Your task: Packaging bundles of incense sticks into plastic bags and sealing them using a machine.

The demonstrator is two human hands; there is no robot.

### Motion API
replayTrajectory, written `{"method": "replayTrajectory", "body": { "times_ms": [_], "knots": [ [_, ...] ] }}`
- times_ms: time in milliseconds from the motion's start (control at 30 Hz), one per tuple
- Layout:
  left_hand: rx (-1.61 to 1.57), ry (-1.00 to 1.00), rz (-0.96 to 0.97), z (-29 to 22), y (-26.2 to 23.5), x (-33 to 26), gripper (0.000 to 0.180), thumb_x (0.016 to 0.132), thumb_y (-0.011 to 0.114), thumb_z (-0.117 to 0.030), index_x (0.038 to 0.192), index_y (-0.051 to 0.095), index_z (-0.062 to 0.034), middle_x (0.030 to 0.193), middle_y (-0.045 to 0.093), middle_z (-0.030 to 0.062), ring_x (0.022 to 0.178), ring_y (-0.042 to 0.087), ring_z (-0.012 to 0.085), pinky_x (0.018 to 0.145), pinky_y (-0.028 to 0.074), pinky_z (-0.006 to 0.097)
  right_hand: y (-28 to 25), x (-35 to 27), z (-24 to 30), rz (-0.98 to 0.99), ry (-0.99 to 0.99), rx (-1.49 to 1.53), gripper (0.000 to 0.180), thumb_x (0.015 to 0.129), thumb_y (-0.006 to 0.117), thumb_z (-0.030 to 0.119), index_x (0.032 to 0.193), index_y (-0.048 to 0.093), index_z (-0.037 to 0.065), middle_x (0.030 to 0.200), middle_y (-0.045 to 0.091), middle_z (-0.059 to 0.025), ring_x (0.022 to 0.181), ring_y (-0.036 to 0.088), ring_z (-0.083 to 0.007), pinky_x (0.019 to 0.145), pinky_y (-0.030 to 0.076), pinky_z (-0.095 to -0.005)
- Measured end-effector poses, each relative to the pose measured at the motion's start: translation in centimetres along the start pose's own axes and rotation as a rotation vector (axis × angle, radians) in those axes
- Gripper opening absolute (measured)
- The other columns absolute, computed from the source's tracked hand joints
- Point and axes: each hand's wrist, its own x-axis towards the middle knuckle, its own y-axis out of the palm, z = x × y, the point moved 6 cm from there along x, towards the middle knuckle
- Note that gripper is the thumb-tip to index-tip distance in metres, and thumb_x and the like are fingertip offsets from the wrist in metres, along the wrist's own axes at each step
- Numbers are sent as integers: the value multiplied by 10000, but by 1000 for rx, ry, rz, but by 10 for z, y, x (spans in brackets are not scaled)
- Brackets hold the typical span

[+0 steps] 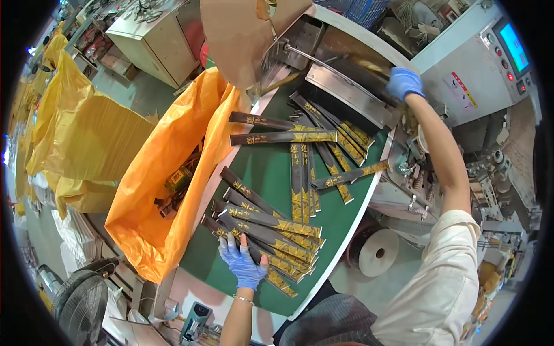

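My left hand [242, 266], in a blue glove with some fingertips bare, lies with its fingers spread at the near end of a fanned pile of slim black-and-gold packets [271, 233]. The pile rests on a green work surface [254, 161]. My right hand [405, 84], also gloved in blue, is stretched out to the far right beside a metal chute [346, 92] of the machine. Its fingers look curled, and whatever they hold is hidden. More black-and-gold packets [300, 179] lie crossed and scattered below the chute.
An orange bag [156, 179] with loose packets inside hangs open along the left edge of the surface. The machine's control panel [502, 57] stands at the far right, above a white film roll [378, 252]. A fan [81, 303] is at lower left; yellow sacking [86, 127] lies behind.
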Motion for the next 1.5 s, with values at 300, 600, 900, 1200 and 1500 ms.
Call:
{"method": "replayTrajectory", "body": {
  "times_ms": [300, 600, 900, 1200, 1500],
  "knots": [
    [47, -44, -30, 5, -11, -23, 764, 787, 457, -548, 1352, 331, -50, 1388, 274, 226, 1291, 200, 444, 1037, 172, 541, 30, -220, -101, -199, 15, 373, 205, 767, 552, 194, 879, 590, 27, 811, 599, -193, 756, 574, -380, 695, 456, -448],
    [59, -265, -197, -64, -6, 3, 853, 792, 457, -596, 1381, 235, -19, 1390, 227, 266, 1282, 169, 487, 1036, 136, 580, 148, -524, -47, 396, 542, 1619, 182, 870, 520, 112, 1019, 537, 8, 740, 606, -77, 643, 602, -142, 588, 502, -260],
    [-1449, -580, 491, -264, -5, -122, 523, 855, 596, -293, 1254, 408, -12, 1080, 551, 81, 916, 513, 139, 800, 443, 283, 79, -544, 18, 576, -269, 1377, 201, 896, 487, 169, 967, 554, -7, 785, 617, -202, 663, 614, -330, 585, 474, -369],
    [-1382, -582, 527, -273, 13, -118, 296, 868, 608, -209, 1094, 520, -40, 894, 550, -7, 770, 517, 83, 669, 447, 231, 71, -531, -12, 406, 56, 1458, 194, 887, 504, 156, 1012, 553, 16, 805, 590, -214, 754, 578, -393, 628, 453, -412],
    [-1337, -915, 148, -236, -12, -79, 307, 885, 572, -309, 1034, 546, -42, 795, 579, -7, 616, 453, 26, 536, 372, 185, 118, -521, -47, 341, 303, 1393, 250, 896, 491, 175, 1066, 533, -3, 801, 584, -165, 687, 576, -295, 590, 440, -371]
  ]
}}
